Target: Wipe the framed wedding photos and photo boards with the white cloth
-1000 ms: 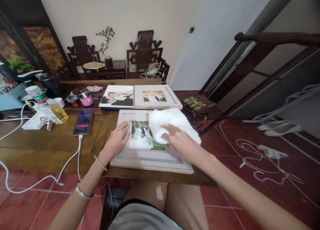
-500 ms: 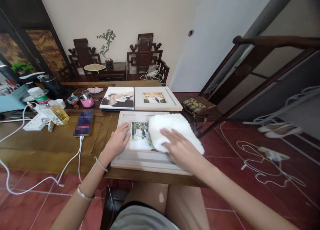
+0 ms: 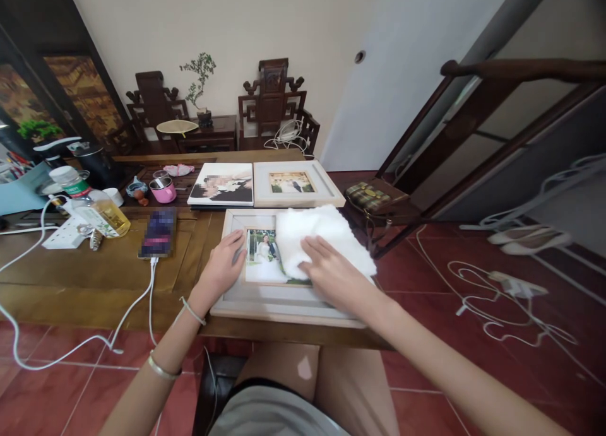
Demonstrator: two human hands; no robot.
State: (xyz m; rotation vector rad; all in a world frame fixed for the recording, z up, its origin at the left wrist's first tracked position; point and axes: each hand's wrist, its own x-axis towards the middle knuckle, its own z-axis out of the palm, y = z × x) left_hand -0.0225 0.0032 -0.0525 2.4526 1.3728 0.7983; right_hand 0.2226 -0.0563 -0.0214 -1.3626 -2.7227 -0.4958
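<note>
A light wooden picture frame [image 3: 284,313] with a wide pale border and a wedding photo lies flat before me, near the table's front edge. My left hand [image 3: 225,262] rests on its left side, fingers stretched over the border and thumb apart. A fluffy white cloth [image 3: 326,231] covers the frame's right part and some of the photo. Pressing this cloth down, my right hand [image 3: 334,272] has its fingers close together on top. Its thumb is mostly hidden, as is the frame's surface under the cloth.
Behind lie a second framed photo [image 3: 326,177] and a white photo panel [image 3: 222,196]. To the left on the table [image 3: 95,284] are a charging phone [image 3: 157,233], a pink cup [image 3: 163,190], a bottle [image 3: 101,212] and a power strip [image 3: 65,233]. A wooden chair [image 3: 483,114] stands right.
My right hand and the white cloth have shifted slightly left and away from me, covering more of the photo's right side. My left hand stays on the frame's left side.
</note>
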